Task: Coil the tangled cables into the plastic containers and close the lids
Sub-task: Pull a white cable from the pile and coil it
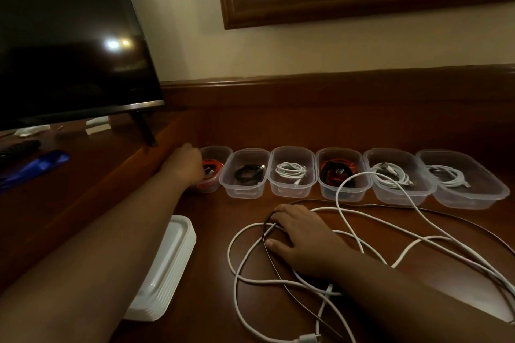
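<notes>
Cables (345, 220) on the desk (278, 131) look light and limp, so take one near its plug; your right hand (303, 237) presses them with fingers spread, your left hand (186, 161) reaches into the end container (220, 153), fingers hidden.

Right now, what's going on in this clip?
A person is sorting cables into a row of six clear containers on a wooden desk, each already holding a coiled cable. The left hand reaches into the leftmost container, at the red and black cable. The right hand rests on the loose white and dark cables still tangled in front. No lids are on; the stack of white lids sits beside the left forearm.
</notes>
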### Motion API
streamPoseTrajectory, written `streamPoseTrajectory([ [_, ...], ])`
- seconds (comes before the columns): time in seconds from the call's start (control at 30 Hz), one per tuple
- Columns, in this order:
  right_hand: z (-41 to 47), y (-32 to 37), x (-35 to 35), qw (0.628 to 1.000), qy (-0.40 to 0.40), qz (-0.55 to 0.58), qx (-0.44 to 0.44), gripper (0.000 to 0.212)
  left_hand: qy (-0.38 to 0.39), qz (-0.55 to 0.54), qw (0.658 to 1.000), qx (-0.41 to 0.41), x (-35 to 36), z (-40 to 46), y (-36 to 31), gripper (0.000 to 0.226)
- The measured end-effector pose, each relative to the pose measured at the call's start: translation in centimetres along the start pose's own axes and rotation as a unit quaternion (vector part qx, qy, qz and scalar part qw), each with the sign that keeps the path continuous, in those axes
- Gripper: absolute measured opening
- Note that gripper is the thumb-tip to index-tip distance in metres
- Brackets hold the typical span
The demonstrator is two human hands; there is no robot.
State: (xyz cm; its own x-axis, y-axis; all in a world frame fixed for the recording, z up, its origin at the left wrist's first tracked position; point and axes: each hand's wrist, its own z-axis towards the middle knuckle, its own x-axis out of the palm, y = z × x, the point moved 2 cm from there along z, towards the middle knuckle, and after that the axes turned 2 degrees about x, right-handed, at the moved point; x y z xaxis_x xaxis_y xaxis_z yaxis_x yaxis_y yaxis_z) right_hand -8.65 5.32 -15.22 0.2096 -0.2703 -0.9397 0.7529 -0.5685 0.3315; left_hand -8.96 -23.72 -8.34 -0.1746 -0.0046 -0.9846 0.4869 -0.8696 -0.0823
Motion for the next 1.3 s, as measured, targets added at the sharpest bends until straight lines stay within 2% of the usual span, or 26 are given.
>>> streamPoseTrajectory([
  [0.1, 0.1, -0.1, 0.1, 1.000, 0.001, -0.001, 0.000, 0.062, -0.017, -0.026, 0.999, 0.042, 0.1, -0.5, -0.3, 0.049],
  [0.2, 0.0, -0.2, 0.0, 1.000, 0.003, 0.008, 0.002, 0.061, 0.019, -0.069, 0.997, 0.042, 0.7, -1.3, -0.1, 0.045],
  [0.3, -0.1, 0.0, -0.3, 1.000, 0.000, 0.026, 0.003, 0.054, -0.011, -0.110, 0.993, 0.043, 0.4, -2.6, 0.2, 0.042],
  [0.4, -0.3, 0.1, -1.0, 0.998, 0.014, 0.062, 0.015, 0.040, -0.069, -0.113, 0.988, 0.077, -0.7, -4.6, -0.6, 0.022],
  [0.47, -0.6, 0.2, -1.7, 0.994, 0.033, 0.102, 0.037, 0.036, -0.066, -0.127, 0.981, 0.130, -1.3, -6.8, -2.1, 0.008],
  [0.5, -0.9, 0.2, -2.3, 0.990, 0.040, 0.127, 0.053, 0.036, -0.045, -0.137, 0.976, 0.160, -1.4, -8.2, -3.0, 0.005],
  [0.57, -1.8, 0.5, -3.5, 0.988, 0.031, 0.136, 0.070, 0.035, 0.045, -0.159, 0.962, 0.216, -1.6, -11.1, -5.0, 0.006],
  [0.67, -3.9, 1.2, -5.3, 0.994, 0.027, 0.073, 0.083, 0.022, 0.189, -0.140, 0.928, 0.288, -1.2, -15.7, -7.6, 0.009],
  [0.73, -6.1, 1.7, -5.7, 0.991, 0.056, 0.060, 0.110, 0.016, 0.232, -0.099, 0.913, 0.319, -0.7, -18.1, -8.8, 0.015],
  [0.8, -8.6, 2.3, -5.8, 0.988, 0.081, 0.040, 0.127, 0.022, 0.240, -0.059, 0.912, 0.326, -0.3, -19.8, -9.5, 0.014],
  [0.9, -12.3, 3.4, -6.1, 0.986, 0.082, 0.022, 0.143, 0.037, 0.203, -0.006, 0.923, 0.325, -0.6, -21.5, -10.2, 0.006],
  [1.0, -15.5, 4.5, -6.8, 0.988, 0.023, 0.045, 0.145, 0.050, 0.143, -0.033, 0.938, 0.315, -1.6, -22.4, -10.4, 0.006],
  [1.07, -17.1, 4.8, -7.2, 0.986, -0.007, 0.061, 0.155, 0.043, 0.105, -0.131, 0.936, 0.308, -2.9, -23.0, -10.4, 0.004],
  [1.13, -18.5, 4.9, -7.7, 0.979, -0.020, 0.098, 0.175, 0.028, 0.049, -0.263, 0.920, 0.287, -4.8, -23.6, -10.5, 0.008],
  [1.2, -19.6, 5.0, -8.6, 0.959, -0.026, 0.206, 0.191, 0.021, -0.032, -0.357, 0.898, 0.254, -6.8, -23.8, -10.7, 0.010],
  [1.3, -20.7, 5.7, -11.0, 0.917, -0.065, 0.345, 0.189, 0.019, -0.119, -0.415, 0.873, 0.227, -9.2, -24.0, -11.7, 0.010],
])
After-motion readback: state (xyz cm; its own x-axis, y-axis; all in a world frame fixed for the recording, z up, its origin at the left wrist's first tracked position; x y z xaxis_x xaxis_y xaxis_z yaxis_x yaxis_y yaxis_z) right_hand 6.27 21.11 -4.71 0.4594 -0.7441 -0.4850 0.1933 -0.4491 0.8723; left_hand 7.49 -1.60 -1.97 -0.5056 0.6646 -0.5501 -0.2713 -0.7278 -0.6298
